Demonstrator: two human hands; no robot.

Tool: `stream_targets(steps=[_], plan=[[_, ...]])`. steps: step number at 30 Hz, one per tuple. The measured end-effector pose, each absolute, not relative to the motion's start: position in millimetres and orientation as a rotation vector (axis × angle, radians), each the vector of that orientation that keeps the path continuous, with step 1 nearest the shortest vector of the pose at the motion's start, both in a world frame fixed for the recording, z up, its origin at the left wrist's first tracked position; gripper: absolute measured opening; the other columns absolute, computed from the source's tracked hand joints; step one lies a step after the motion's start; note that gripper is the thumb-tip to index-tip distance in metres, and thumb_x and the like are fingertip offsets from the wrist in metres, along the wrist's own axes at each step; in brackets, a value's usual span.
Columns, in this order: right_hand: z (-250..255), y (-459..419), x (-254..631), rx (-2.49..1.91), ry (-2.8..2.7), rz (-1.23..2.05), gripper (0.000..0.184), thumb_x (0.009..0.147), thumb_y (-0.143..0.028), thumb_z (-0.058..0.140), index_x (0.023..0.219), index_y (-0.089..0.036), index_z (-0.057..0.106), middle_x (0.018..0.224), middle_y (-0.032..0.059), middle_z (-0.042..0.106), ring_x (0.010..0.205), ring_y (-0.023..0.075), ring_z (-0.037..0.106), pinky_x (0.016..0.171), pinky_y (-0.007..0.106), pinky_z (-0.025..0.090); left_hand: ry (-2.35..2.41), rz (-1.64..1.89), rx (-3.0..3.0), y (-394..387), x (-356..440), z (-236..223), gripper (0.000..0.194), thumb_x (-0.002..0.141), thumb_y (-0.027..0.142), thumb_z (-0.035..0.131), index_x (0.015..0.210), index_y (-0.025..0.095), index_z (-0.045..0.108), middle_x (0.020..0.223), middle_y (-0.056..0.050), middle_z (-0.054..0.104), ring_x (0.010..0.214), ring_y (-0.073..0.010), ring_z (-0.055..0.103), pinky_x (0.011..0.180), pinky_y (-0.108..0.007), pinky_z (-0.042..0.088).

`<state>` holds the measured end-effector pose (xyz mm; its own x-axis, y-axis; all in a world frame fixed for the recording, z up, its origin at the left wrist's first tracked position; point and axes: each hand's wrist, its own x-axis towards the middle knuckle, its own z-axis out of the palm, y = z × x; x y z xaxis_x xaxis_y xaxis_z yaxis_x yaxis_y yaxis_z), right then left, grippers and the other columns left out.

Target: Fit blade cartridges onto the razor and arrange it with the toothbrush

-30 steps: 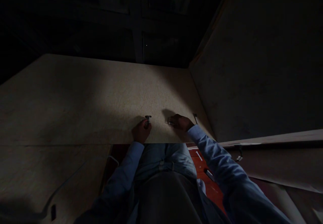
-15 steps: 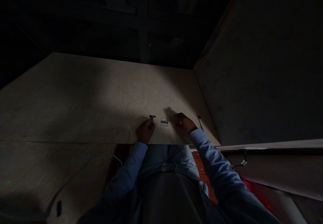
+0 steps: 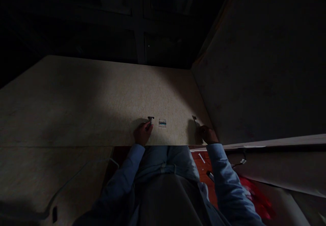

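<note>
My left hand [image 3: 143,133] pinches the handle of a dark, shiny T-shaped razor [image 3: 150,118], its head pointing away from me, at the table's near edge. Just right of it a small clear plastic case [image 3: 162,123] with a blue-green strip inside lies flat on the table. Farther right, my right hand [image 3: 207,134] has its fingers curled at the near end of a thin stick-like tool [image 3: 195,118] with a small dark head. Dim light and the hand hide the rest of that tool, so its kind is unclear.
The pale tabletop [image 3: 114,93] meets an upright panel [image 3: 254,83] on the right. A cable [image 3: 68,181] and a small dark object [image 3: 54,214] lie on the lower left surface. Below at right are a reddish floor [image 3: 200,164] and a red bag-like thing [image 3: 257,198].
My right hand has moved right and nearer to me, from beside the clear case to the thin tool. My left hand stays on the razor. The view has shifted slightly.
</note>
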<state>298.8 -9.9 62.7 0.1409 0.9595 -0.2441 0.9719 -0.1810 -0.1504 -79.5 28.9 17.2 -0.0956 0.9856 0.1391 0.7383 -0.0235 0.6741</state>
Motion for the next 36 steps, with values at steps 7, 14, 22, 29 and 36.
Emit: stream_targets(steps=[7,14,22,29,36], plan=[[63,4,272,2.428,1.854,-0.449,0.026,0.091,-0.028,0.056,0.105,-0.020,0.077,0.103,0.0158,0.080,0.095,0.0279,0.077,0.064,0.026,0.051,1.920,0.987,1.774,30,-81,21,0.027,0.089,0.034,0.062,0.109,0.021,0.074,0.102,-0.008,0.074,0.093,-0.0215,0.070,0.084,-0.031,0.053],[68,4,230,2.346,1.910,-0.555,0.030,0.093,-0.036,0.054,0.101,-0.017,0.076,0.100,0.0170,0.079,0.094,0.0280,0.076,0.064,0.027,0.050,1.489,0.624,2.356,55,-62,43,0.031,0.087,0.037,0.067,0.116,0.028,0.073,0.120,-0.007,0.072,0.120,-0.0283,0.058,0.105,-0.045,0.040],[67,18,159,2.202,2.088,-0.728,0.027,0.096,-0.035,0.055,0.095,-0.019,0.077,0.103,0.0139,0.079,0.100,0.0264,0.074,0.074,0.026,0.051,1.460,0.514,2.382,54,-45,36,0.032,0.083,0.034,0.073,0.115,0.034,0.072,0.125,-0.005,0.071,0.127,-0.0307,0.052,0.107,-0.053,0.031],[70,44,134,2.201,2.128,-0.754,0.030,0.098,-0.037,0.052,0.101,-0.019,0.075,0.108,0.0151,0.078,0.102,0.0265,0.073,0.078,0.027,0.050,1.580,0.598,2.300,45,-61,36,0.040,0.084,0.039,0.074,0.122,0.030,0.070,0.136,-0.008,0.066,0.132,-0.0319,0.050,0.109,-0.052,0.033],[74,13,159,2.251,2.081,-0.740,0.038,0.102,-0.043,0.041,0.110,-0.021,0.072,0.110,0.0138,0.078,0.103,0.0269,0.073,0.075,0.028,0.050,1.828,0.966,1.975,27,-94,20,0.033,0.096,0.036,0.050,0.115,0.018,0.071,0.119,-0.014,0.071,0.116,-0.0275,0.061,0.104,-0.043,0.045]])
